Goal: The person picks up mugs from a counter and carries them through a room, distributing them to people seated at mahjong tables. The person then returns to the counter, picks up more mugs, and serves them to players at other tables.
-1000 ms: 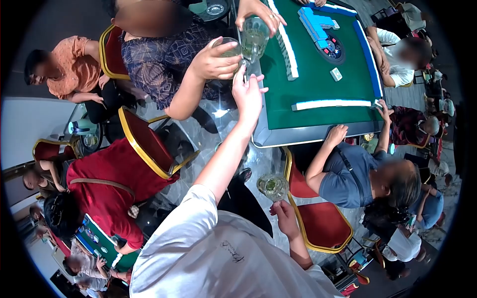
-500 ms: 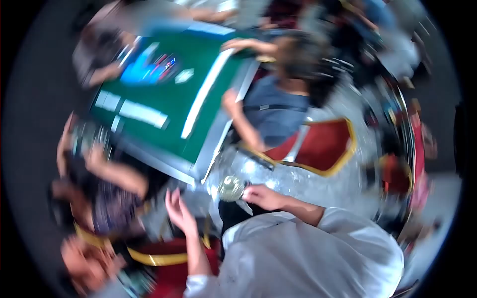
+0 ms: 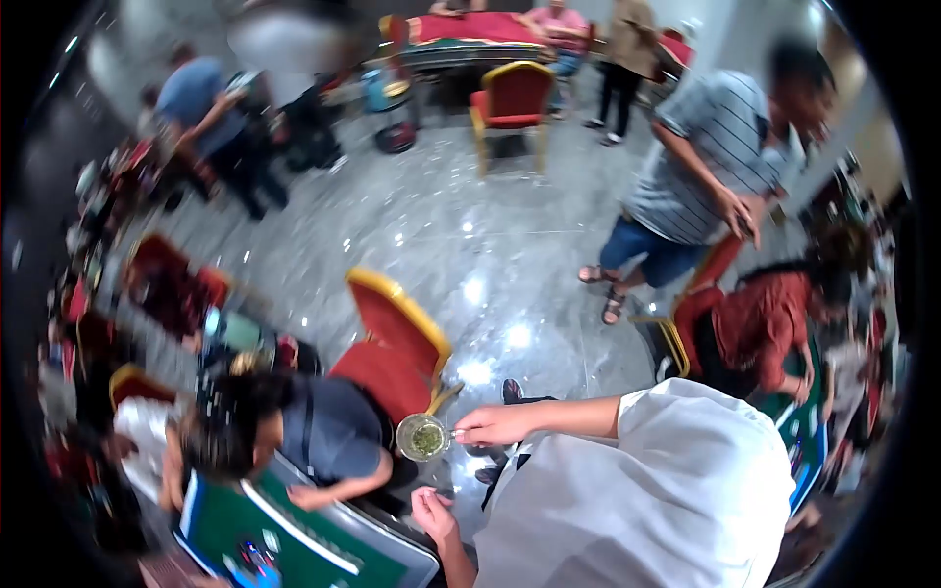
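My right hand [image 3: 490, 425] is closed on the handle of a clear glass mug [image 3: 423, 438], which has pale liquid and green leaves in it. The mug hangs over the grey floor, beside a red chair seat. Lower down, my left hand [image 3: 434, 514] is near the corner of a green-topped game table [image 3: 392, 561]. Its fingers are loosely bent and apart, with nothing visible between them.
A red chair with a gold frame [image 3: 397, 338] stands behind a seated person in dark blue [image 3: 338, 431]. Another red chair [image 3: 517, 96] is farther off. A person in a striped shirt [image 3: 701, 157] stands at the right, near a seated person in red [image 3: 769, 318].
The view has swung from the game table toward the open floor. My left hand has come down from beside another person's glasses. My right hand still holds the mug.
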A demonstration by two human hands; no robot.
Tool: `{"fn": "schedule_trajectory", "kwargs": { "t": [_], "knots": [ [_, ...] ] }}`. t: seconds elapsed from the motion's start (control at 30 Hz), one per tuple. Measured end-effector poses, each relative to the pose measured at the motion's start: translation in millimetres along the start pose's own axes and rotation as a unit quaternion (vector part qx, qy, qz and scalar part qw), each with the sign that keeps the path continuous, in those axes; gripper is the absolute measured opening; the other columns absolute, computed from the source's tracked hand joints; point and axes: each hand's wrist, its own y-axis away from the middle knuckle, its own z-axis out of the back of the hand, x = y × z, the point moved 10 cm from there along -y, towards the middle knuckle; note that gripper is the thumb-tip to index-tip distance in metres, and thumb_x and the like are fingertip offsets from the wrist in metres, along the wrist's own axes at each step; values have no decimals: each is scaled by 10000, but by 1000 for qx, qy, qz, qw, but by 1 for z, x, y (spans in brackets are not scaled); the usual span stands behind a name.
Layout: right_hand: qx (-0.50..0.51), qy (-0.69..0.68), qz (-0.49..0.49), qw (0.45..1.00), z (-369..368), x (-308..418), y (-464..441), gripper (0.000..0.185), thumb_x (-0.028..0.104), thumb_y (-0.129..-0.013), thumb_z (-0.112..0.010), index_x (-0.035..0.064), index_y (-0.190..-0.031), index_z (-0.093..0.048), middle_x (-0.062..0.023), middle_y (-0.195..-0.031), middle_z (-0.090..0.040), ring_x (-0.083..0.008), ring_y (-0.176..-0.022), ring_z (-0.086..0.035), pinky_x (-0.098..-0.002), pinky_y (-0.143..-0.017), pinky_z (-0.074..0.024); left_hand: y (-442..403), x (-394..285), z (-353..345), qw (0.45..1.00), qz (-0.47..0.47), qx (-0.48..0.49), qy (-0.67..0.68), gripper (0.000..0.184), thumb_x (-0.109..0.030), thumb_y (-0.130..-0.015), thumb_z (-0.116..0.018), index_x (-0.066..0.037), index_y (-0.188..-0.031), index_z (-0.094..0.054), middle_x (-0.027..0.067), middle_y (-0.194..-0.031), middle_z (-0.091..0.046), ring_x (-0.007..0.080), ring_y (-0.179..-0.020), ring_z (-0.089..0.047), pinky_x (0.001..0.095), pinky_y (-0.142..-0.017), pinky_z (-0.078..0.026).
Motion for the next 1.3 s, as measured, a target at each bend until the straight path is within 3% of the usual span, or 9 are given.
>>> {"fn": "schedule_trajectory", "kwargs": {
  "t": [0.2,0.3,0.43,0.53,0.7,0.8,0.87,0.93,1.3],
  "knots": [
    [-238,-106,13,965,147,-30,70,307,324,-924,-426,46,-816,-498,2,-638,-455,-97,-611,-453,-269,-575,-405,-153,-52,-135,968,-127,128,-172,285,-125,-869,-467,20,-626,-432,106,-525,-458,162,-440,-446,312,-445,-362],
    [-318,-140,-4,938,210,-46,105,316,326,-921,-432,49,-788,-504,1,-620,-472,-94,-585,-455,-260,-568,-407,-198,-103,-202,926,-250,132,-250,211,-93,-834,-503,27,-661,-495,154,-668,-543,332,-647,-499,402,-608,-395],
    [-414,-166,-13,895,281,-63,150,286,285,-915,-445,43,-773,-503,6,-612,-462,-89,-574,-439,-251,-543,-382,-232,-80,-245,890,-288,132,-329,125,-108,-755,-564,-10,-832,-553,140,-849,-567,323,-840,-511,401,-788,-388],
    [-457,-181,10,871,333,-61,170,279,268,-911,-451,36,-764,-500,7,-611,-457,-86,-572,-436,-250,-534,-369,-249,-41,-265,819,-226,162,-502,233,-128,-693,-577,-61,-915,-551,123,-916,-553,302,-952,-490,514,-978,-237],
    [-518,-232,21,823,422,-63,176,260,246,-903,-468,42,-745,-504,11,-631,-475,-73,-591,-466,-235,-540,-404,-257,-69,-287,791,-206,77,-571,327,-200,-670,-577,-68,-962,-520,100,-1043,-504,326,-1147,-373,663,-976,-12],
    [-538,-198,-15,819,486,-72,174,248,234,-899,-473,40,-748,-506,7,-647,-484,-71,-612,-477,-227,-555,-415,-295,-84,-328,741,-242,75,-623,435,-250,-641,-599,-51,-1017,-509,150,-1059,-493,346,-1162,-357,660,-977,-56],
    [-547,-217,6,808,512,-73,174,249,233,-899,-470,34,-753,-502,1,-663,-489,-74,-630,-481,-235,-558,-416,-340,-53,-349,785,-52,209,-581,478,-269,-657,-598,-46,-1069,-504,173,-1119,-497,364,-1128,-410,615,-1002,-105],
    [-576,-248,-13,779,545,-86,174,244,230,-902,-462,33,-763,-502,-4,-682,-496,-78,-648,-489,-240,-573,-423,-395,-49,-392,807,-38,257,-530,476,-259,-680,-586,-45,-1095,-497,177,-1113,-504,365,-1119,-426,600,-1003,-137],
    [-692,-358,41,625,762,-106,209,254,259,-926,-435,49,-809,-517,10,-709,-505,-72,-667,-491,-237,-612,-440,-534,-294,-897,651,-391,531,-377,815,-211,-685,-680,-9,-1339,-238,260,-1354,-260,407,-1260,-244,437,-1041,-213]
  ]
}}
